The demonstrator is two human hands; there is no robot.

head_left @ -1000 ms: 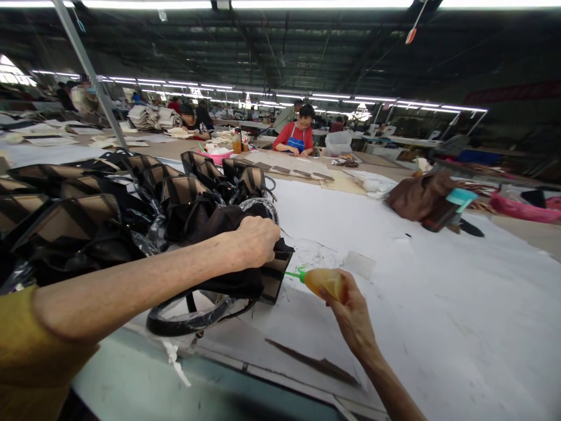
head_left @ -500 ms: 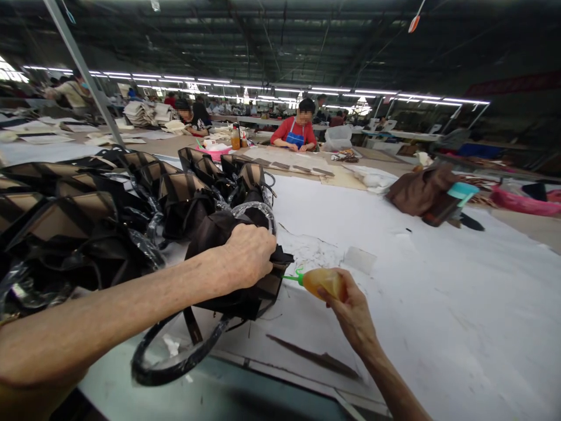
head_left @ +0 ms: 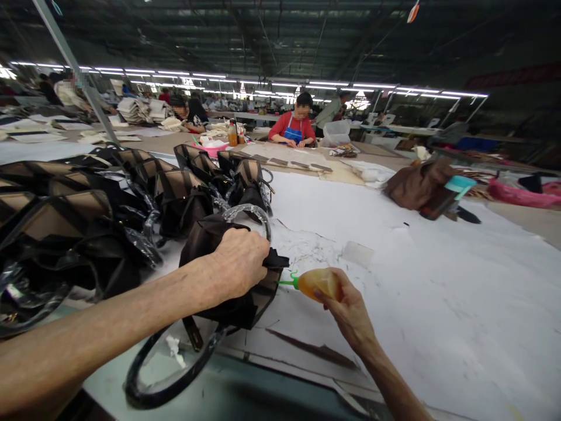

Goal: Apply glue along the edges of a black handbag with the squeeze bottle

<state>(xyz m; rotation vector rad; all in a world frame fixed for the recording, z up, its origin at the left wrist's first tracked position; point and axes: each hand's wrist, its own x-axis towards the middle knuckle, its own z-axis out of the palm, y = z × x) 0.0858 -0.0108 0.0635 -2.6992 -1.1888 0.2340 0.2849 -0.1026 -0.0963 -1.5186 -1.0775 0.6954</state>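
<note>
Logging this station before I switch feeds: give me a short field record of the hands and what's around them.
left hand: gripping top edge of the dark bag
right hand: holds squeeze bottle, green nozzle toward the bag
bag handle: plastic-wrapped loop lying toward the table edge
beside it: row of similar bags
surface: white sheet on table
background: person in red top seated

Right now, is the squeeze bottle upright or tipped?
Tipped: the right hand holds the squeeze bottle sideways, green nozzle toward the bag.
</note>
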